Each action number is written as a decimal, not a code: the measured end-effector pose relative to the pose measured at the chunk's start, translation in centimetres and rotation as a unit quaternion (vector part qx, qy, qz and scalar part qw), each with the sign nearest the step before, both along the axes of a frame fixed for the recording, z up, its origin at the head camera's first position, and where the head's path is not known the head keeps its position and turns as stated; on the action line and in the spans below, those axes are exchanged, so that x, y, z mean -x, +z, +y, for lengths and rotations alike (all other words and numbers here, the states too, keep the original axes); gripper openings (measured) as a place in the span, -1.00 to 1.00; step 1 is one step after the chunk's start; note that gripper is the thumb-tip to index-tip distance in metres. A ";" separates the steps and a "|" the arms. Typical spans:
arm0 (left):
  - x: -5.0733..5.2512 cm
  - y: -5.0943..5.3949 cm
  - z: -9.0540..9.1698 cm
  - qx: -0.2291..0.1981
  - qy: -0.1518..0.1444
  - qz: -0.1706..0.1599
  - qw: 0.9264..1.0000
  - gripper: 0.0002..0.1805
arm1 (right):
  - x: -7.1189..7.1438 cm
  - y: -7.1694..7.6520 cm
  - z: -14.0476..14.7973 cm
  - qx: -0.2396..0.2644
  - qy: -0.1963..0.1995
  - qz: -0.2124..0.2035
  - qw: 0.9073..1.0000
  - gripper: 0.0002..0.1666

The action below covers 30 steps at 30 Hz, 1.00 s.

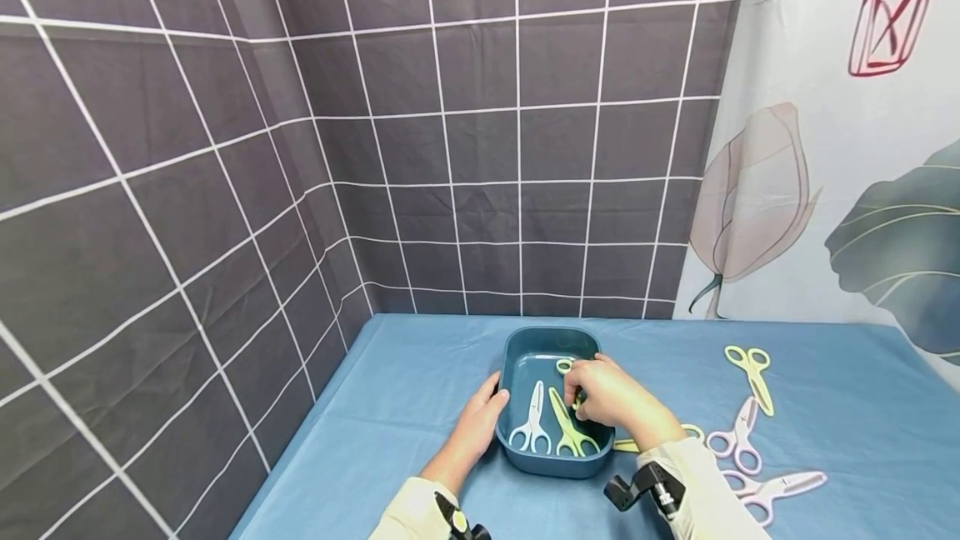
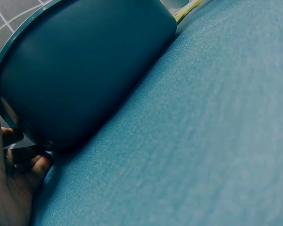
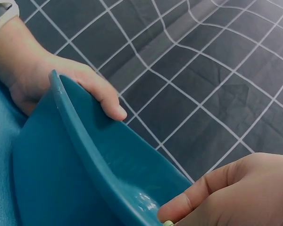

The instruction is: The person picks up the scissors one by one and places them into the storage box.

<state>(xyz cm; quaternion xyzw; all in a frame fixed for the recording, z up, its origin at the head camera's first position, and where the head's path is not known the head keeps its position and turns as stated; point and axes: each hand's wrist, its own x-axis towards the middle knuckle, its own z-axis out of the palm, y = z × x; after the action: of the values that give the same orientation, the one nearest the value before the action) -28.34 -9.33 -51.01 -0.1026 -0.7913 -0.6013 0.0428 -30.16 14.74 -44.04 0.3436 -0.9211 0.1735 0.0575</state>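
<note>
A deep teal box [image 1: 555,465] stands on the table between both hands. My left hand [image 1: 477,417] grips its left side, thumb over the rim and fingers against the outer wall. Inside the box, white scissors [image 1: 534,413] and yellow-green scissors [image 1: 564,422] lie side by side. My right hand [image 1: 606,392] reaches over the right rim and pinches another pair of yellow-green scissors [image 1: 564,366], mostly hidden by the fingers. Only a small yellow-green bit [image 3: 168,223] of that pair shows in the right wrist view.
Right of the box, yellow-green scissors [image 1: 626,445] lie partly under my right forearm. Farther right are more yellow-green scissors [image 1: 759,386], pink-purple scissors [image 1: 743,432] and pale pink scissors [image 1: 791,485]. A grey gridded cloth wall [image 1: 480,148] rises behind the blue-covered table [image 1: 420,357].
</note>
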 end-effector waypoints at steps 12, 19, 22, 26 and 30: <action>-0.7 0.9 0.1 -0.021 -0.011 0.003 1.000 -0.48 | -0.1 -0.4 -0.2 -0.010 -0.004 0.016 1.000 -0.58; 0.0 0.0 0.1 -0.001 -0.005 0.002 1.000 -0.48 | -0.3 -0.5 -0.4 -0.015 0.001 0.018 1.000 -0.58; -0.7 0.9 0.3 -0.007 -0.007 0.001 1.000 -0.49 | -0.3 -0.4 -0.4 -0.016 0.007 0.016 1.000 -0.58; -2.0 2.8 0.4 -0.010 -0.011 0.007 1.000 -0.49 | -0.3 -0.4 -0.5 -0.017 0.014 0.019 1.000 -0.59; -1.9 2.7 0.3 -0.002 -0.009 0.010 1.000 -0.49 | -0.4 -0.5 -0.5 -0.021 0.020 0.021 0.999 -0.59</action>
<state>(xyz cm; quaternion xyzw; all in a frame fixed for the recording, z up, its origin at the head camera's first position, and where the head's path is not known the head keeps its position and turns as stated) -26.40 -9.00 -48.30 -0.1154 -0.7887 -0.6021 0.0457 -29.75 14.22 -44.50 0.3665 -0.9162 0.1480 0.0660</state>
